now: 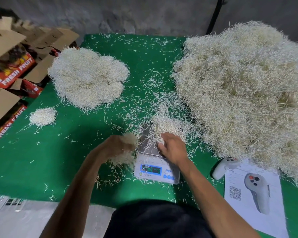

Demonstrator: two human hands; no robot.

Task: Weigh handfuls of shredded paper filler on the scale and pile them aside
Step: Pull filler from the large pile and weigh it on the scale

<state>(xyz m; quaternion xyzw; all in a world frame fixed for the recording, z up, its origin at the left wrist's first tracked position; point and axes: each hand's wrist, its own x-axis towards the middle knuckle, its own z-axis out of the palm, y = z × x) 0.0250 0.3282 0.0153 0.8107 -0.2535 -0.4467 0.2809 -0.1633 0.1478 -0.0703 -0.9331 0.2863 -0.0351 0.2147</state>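
Observation:
A small digital scale with a metal pan and lit blue display stands on the green table near its front edge. A clump of shredded paper lies on the pan. My right hand rests on that clump at the pan's near right, fingers curled into the strands. My left hand is just left of the scale and grips a blurred handful of shreds. A huge heap of filler fills the right side. A weighed pile lies at the back left, and a small pile nearer left.
Open cardboard fruit boxes stand off the table's left edge. A white handheld controller and a printed sheet lie front right. Loose strands are scattered across the green cloth. A black pole rises at the back.

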